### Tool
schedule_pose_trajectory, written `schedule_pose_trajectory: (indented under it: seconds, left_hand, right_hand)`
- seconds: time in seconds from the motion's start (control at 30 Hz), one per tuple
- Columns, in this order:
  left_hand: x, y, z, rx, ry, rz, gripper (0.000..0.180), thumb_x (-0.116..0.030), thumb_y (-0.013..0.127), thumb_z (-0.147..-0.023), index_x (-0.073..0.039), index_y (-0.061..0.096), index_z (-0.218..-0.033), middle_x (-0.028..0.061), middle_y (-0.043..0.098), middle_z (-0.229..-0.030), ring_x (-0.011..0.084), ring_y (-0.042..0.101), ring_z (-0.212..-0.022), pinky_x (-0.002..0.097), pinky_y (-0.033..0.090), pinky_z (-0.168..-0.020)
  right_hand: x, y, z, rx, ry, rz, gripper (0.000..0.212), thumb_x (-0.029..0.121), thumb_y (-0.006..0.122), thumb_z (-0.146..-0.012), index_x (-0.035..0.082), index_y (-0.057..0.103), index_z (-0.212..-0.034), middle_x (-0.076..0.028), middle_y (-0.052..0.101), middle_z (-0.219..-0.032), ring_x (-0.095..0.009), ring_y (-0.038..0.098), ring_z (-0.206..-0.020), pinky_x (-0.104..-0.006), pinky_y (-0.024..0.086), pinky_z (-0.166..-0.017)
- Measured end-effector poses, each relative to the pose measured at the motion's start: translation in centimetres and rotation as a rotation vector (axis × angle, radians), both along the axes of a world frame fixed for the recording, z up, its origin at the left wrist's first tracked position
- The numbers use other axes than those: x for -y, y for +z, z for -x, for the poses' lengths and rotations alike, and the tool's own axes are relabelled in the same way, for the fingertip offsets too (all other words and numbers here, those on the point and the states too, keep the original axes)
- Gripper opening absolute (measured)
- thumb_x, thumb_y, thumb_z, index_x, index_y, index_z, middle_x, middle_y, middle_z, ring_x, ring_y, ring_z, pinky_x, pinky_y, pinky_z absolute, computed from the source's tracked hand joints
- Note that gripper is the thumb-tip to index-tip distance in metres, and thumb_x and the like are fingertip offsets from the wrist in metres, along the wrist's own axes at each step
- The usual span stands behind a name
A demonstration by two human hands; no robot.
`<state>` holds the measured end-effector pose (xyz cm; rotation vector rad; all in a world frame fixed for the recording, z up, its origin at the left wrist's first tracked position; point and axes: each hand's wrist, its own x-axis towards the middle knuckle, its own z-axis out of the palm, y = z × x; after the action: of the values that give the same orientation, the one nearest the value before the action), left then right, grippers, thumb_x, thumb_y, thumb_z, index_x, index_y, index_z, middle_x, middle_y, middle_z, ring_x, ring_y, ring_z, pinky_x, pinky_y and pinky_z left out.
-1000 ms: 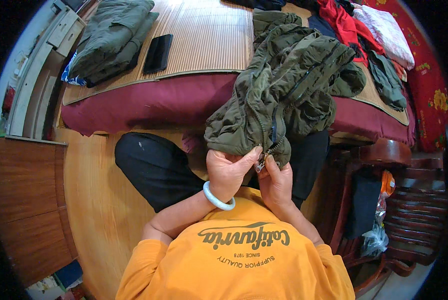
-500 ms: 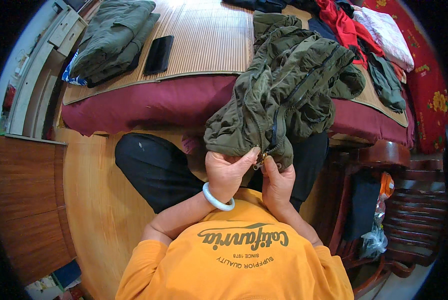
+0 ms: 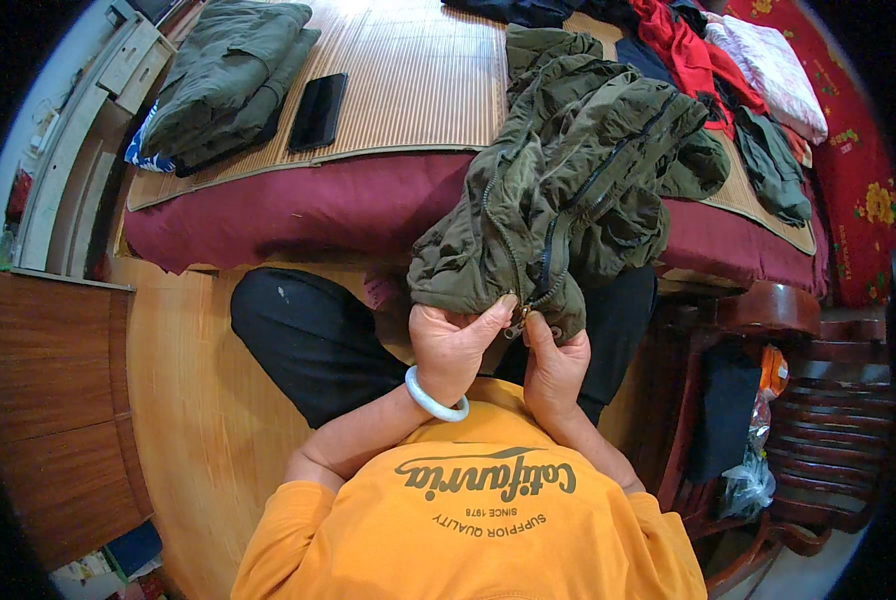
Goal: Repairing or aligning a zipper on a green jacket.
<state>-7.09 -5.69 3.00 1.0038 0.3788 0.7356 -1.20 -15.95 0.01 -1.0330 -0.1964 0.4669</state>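
Bed (image 3: 298, 205) edge: both hands still pinching olive jacket (image 3: 568, 190) hem, unchanged

Bamboo-matted bed (image 3: 418, 60) on wooden floor (image 3: 188, 400), dark wooden chair (image 3: 818, 420) alongside.

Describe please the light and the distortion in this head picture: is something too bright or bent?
Head view: the bamboo mat is washed out by glare at the top; the bed edge bends with fisheye curvature; corners are black; both hands, left hand and right hand, and the green jacket are sharp and evenly lit.
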Motion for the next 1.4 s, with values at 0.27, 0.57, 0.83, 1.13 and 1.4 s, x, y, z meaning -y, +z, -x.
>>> schedule_pose_trajectory:
  seconds: [0.27, 0.57, 0.83, 1.13, 1.4]
  left_hand:
    - [0.4, 0.1, -0.5, 0.002, 0.080, -0.023, 0.026, 0.008, 0.066, -0.081, -0.001, 0.062, -0.104, 0.0031, 0.066, -0.092, 0.0092, 0.061, -0.074, 0.0232, 0.051, -0.067]
    - [0.1, -0.5, -0.1, -0.012, 0.019, -0.266, 0.032, 0.008, 0.066, -0.081, 0.001, 0.059, -0.112, 0.0061, 0.065, -0.106, 0.0146, 0.062, -0.097, 0.0289, 0.050, -0.086]
    - [0.0, -0.2, 0.5, -0.068, -0.022, -0.032, 0.021, 0.006, 0.067, -0.081, 0.001, 0.064, -0.101, 0.0052, 0.067, -0.097, 0.0128, 0.063, -0.086, 0.0260, 0.051, -0.080]
    - [-0.3, 0.3, -0.1, -0.057, 0.013, 0.026, 0.014, 0.005, 0.066, -0.082, -0.001, 0.065, -0.095, 0.0018, 0.066, -0.086, 0.0090, 0.061, -0.071, 0.0214, 0.051, -0.065]
    - [-0.1, -0.4, -0.4, -0.025, 0.029, -0.040, 0.024, 0.008, 0.066, -0.081, 0.001, 0.063, -0.104, 0.0051, 0.066, -0.100, 0.0117, 0.063, -0.088, 0.0262, 0.052, -0.080]
  right_hand:
    - [0.0, -0.2, 0.0, 0.012, 0.001, 0.020, 0.027, 0.000, 0.064, -0.087, 0.004, 0.059, -0.113, -0.001, 0.064, -0.106, -0.010, 0.059, -0.094, -0.0253, 0.046, -0.085]
    - [-0.6, 1.3, -0.4, 0.021, -0.029, 0.003, 0.025, 0.000, 0.063, -0.088, 0.003, 0.060, -0.112, -0.001, 0.064, -0.105, -0.010, 0.059, -0.094, -0.0260, 0.047, -0.085]
    - [-0.7, 1.6, -1.2, -0.284, 0.044, -0.080, 0.015, 0.006, 0.061, -0.090, 0.006, 0.060, -0.105, 0.000, 0.064, -0.092, -0.008, 0.057, -0.076, -0.0241, 0.047, -0.070]
    - [-0.1, 0.0, -1.2, -0.622, 0.356, -0.225, 0.013, 0.016, 0.060, -0.093, 0.009, 0.059, -0.103, 0.001, 0.063, -0.087, -0.008, 0.055, -0.071, -0.0241, 0.043, -0.061]
    - [-0.1, 0.3, -0.9, -0.491, 0.272, -0.182, 0.018, 0.012, 0.061, -0.092, 0.010, 0.058, -0.110, 0.000, 0.066, -0.098, -0.011, 0.061, -0.087, -0.0282, 0.050, -0.075]
